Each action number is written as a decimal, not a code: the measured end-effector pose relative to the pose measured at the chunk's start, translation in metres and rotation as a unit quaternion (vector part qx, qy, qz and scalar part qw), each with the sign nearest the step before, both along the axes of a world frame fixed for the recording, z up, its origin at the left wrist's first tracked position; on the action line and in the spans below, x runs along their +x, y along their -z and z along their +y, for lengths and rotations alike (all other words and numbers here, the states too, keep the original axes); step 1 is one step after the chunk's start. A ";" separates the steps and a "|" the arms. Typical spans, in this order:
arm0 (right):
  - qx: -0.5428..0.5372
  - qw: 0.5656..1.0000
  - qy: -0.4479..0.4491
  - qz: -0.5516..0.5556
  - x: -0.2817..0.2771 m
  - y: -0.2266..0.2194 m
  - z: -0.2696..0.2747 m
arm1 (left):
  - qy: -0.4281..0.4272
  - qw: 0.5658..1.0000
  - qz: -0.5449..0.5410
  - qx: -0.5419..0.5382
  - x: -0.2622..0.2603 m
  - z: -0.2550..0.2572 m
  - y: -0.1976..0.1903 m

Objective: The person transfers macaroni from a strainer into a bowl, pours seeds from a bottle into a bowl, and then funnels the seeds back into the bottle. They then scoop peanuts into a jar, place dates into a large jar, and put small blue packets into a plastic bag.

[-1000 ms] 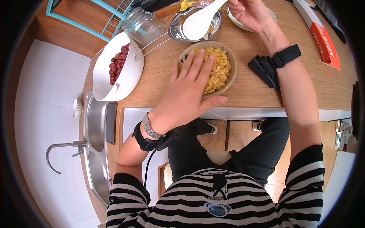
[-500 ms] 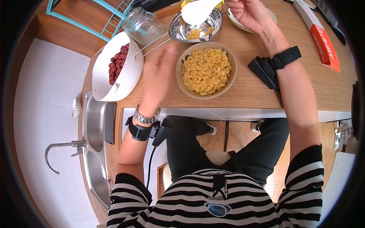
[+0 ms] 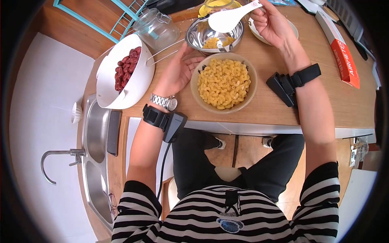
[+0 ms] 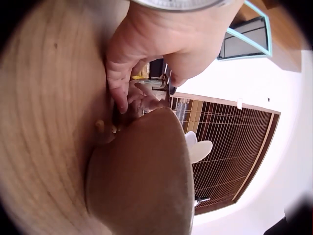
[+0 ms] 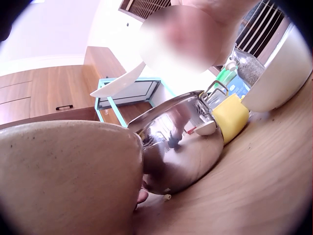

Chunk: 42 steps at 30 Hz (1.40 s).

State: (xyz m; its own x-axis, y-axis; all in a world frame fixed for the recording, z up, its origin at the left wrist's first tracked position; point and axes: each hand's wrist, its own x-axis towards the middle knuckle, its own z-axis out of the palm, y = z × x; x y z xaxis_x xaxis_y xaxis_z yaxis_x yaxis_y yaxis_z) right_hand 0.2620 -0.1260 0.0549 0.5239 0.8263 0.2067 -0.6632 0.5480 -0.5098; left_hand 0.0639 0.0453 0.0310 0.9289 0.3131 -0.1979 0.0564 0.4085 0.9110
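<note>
In the head view a beige bowl (image 3: 196,97) full of yellow macaroni stands near the counter's front edge. My left hand (image 3: 178,72) is at its left side, fingers relaxed and reaching behind the rim; whether they touch the bowl I cannot tell. The left wrist view shows that hand (image 4: 161,44) low over the wood beside the bowl (image 4: 146,176). My right hand (image 3: 274,25) grips the handle of a white spoon (image 3: 225,21) above a steel bowl (image 3: 214,45) holding some yellow bits. In the right wrist view the steel bowl (image 5: 188,152) stands behind the beige one.
At the left are a white container (image 3: 139,87) of dark red pieces, a glass jar (image 3: 158,30) and a steel sink (image 3: 96,133). A pale dish (image 3: 292,29) lies beneath my right hand; a red and white box (image 3: 343,60) lies at the right.
My left hand has left the top of the macaroni, swung left and come down beside the bowl. The spoon, still in my right hand, has shifted above the steel bowl. The head view has shifted slightly.
</note>
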 end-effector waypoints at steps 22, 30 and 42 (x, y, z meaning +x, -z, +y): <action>-0.065 0.994 0.076 -0.055 0.000 0.010 -0.003 | 0.123 0.992 0.002 0.025 0.024 0.011 0.005; -0.050 0.995 0.063 -0.057 0.009 0.015 -0.005 | 0.081 0.996 -0.031 0.037 0.024 0.008 0.005; -0.109 0.960 0.197 -0.164 0.001 0.010 -0.002 | 0.029 0.990 -0.086 0.106 0.027 0.008 0.009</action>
